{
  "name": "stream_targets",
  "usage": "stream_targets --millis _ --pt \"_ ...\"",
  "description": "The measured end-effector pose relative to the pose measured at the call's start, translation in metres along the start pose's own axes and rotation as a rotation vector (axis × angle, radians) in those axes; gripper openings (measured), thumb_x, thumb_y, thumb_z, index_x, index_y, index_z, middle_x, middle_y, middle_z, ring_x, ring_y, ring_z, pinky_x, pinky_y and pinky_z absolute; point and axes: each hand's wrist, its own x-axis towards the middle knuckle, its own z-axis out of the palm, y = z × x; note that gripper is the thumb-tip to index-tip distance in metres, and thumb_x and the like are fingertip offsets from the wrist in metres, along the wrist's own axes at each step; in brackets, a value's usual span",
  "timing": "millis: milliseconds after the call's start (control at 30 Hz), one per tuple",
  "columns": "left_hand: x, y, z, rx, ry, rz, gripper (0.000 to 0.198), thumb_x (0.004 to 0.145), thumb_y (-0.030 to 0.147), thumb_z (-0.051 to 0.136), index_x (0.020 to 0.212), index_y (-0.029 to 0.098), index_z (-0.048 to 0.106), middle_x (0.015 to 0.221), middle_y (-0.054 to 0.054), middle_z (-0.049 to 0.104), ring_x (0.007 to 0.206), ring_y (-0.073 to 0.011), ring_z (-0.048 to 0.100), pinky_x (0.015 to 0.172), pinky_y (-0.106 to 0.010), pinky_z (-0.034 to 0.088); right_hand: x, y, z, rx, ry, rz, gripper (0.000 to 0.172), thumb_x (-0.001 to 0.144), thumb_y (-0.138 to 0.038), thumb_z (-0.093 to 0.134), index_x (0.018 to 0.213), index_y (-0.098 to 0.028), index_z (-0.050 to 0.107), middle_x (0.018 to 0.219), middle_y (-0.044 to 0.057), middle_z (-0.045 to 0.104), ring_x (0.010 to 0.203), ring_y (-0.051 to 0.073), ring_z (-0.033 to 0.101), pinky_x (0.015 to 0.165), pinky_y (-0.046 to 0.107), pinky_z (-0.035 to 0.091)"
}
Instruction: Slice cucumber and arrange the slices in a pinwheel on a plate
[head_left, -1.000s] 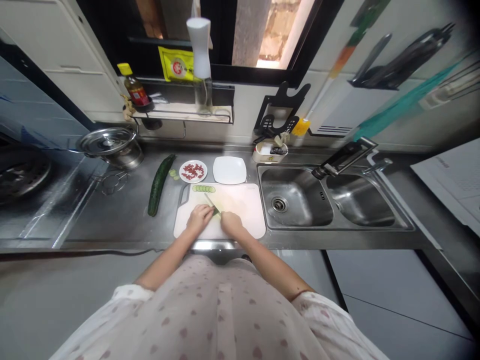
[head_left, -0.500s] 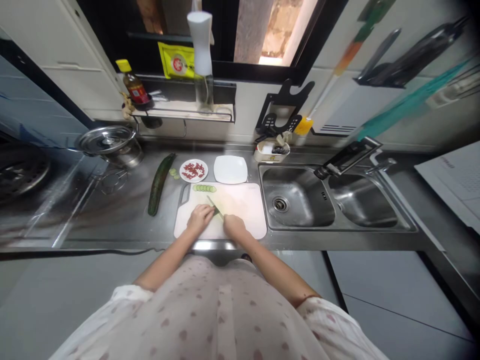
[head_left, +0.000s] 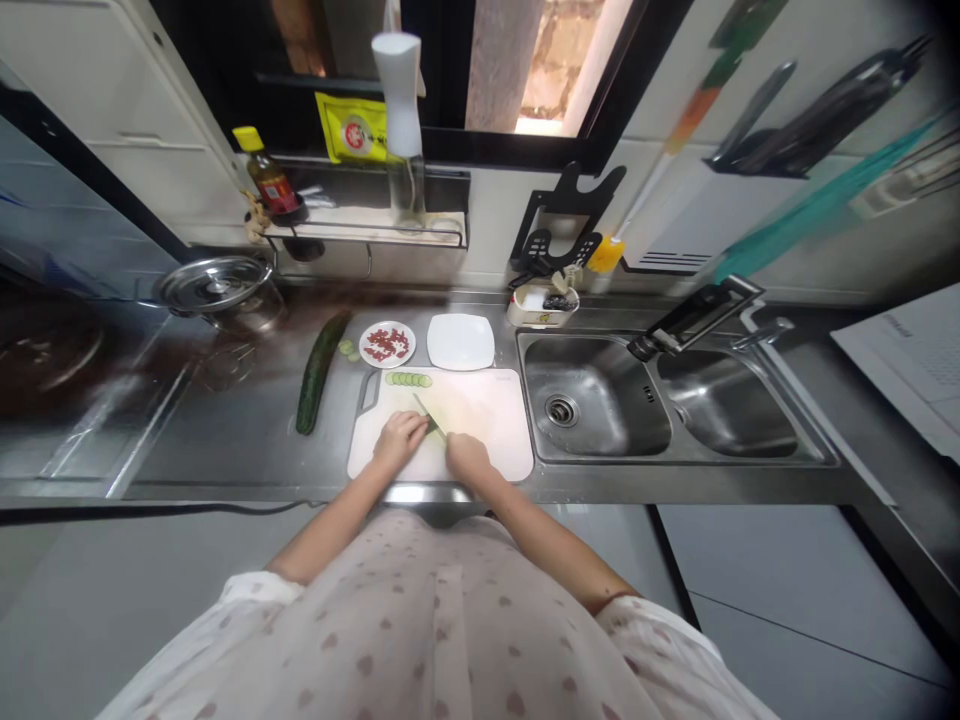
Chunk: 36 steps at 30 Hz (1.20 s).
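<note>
On the white cutting board (head_left: 495,420), my right hand (head_left: 468,459) is closed round the handle of a knife (head_left: 429,412), its blade pointing up and left. My left hand (head_left: 401,440) presses a small dark-green cucumber piece (head_left: 432,425) to the board, right beside the blade; its fingers cover most of the piece. A neat row of cucumber slices (head_left: 409,380) lies near the board's top edge. Left of the board rests a long uncut cucumber (head_left: 321,375), with a few pale green bits (head_left: 347,348) next to it.
Behind the board stand a plate of chopped red pieces (head_left: 387,344) and a white square plate (head_left: 461,342). A double sink (head_left: 600,400) with a black faucet (head_left: 690,318) is on the right. A lidded steel pot (head_left: 225,295) sits at the back left, below a wall shelf (head_left: 367,236).
The whole view has shifted very slightly. Both hands stay in nearly the same place on the board, with the knife still by the cucumber piece.
</note>
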Motion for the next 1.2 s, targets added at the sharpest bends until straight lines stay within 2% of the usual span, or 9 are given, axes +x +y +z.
stream_targets --millis 167,567,767,1000,1200 --pt "-0.001 0.000 0.000 -0.002 -0.003 -0.011 0.020 0.093 0.027 0.051 0.097 0.021 0.069 0.092 -0.006 0.067 0.089 -0.0189 0.057 0.081 -0.033 0.047 0.003 -0.001 0.002 -0.004 0.013 -0.009 0.028 0.090 -0.010 0.038 0.105 -0.013 0.062 0.098 0.014 0.069 0.097 0.022 0.066 0.078 0.029 0.048" --pt "-0.001 -0.001 0.002 -0.001 0.019 0.019 0.021 0.093 0.028 0.051 0.097 0.020 0.070 0.090 -0.007 0.067 0.088 -0.0189 0.057 0.081 -0.033 0.048 0.014 -0.015 -0.017 0.066 -0.005 0.015 0.030 0.092 -0.012 0.038 0.110 -0.012 0.062 0.102 0.014 0.069 0.098 0.019 0.065 0.079 0.026 0.047" --pt "-0.001 0.002 0.000 -0.003 0.015 0.007 0.020 0.093 0.026 0.051 0.097 0.020 0.069 0.089 -0.006 0.067 0.086 -0.0188 0.056 0.079 -0.033 0.047 -0.001 -0.009 -0.010 0.013 0.006 0.015 0.030 0.091 -0.009 0.037 0.107 -0.012 0.063 0.102 0.014 0.069 0.097 0.020 0.066 0.078 0.026 0.047" --pt "0.000 0.006 -0.002 -0.022 0.021 -0.010 0.019 0.093 0.025 0.051 0.097 0.020 0.069 0.091 -0.006 0.067 0.087 -0.0185 0.056 0.080 -0.033 0.048 -0.028 0.008 0.002 -0.034 -0.038 0.048 0.028 0.089 -0.009 0.038 0.105 -0.012 0.060 0.097 0.016 0.069 0.094 0.023 0.067 0.074 0.029 0.048" --pt "0.000 0.008 -0.003 -0.018 0.015 -0.017 0.018 0.092 0.024 0.052 0.097 0.020 0.069 0.090 -0.006 0.067 0.087 -0.0189 0.056 0.079 -0.033 0.048 -0.019 0.005 0.003 -0.036 -0.024 0.026 0.028 0.089 -0.008 0.037 0.104 -0.013 0.060 0.097 0.016 0.068 0.095 0.023 0.066 0.075 0.029 0.047"
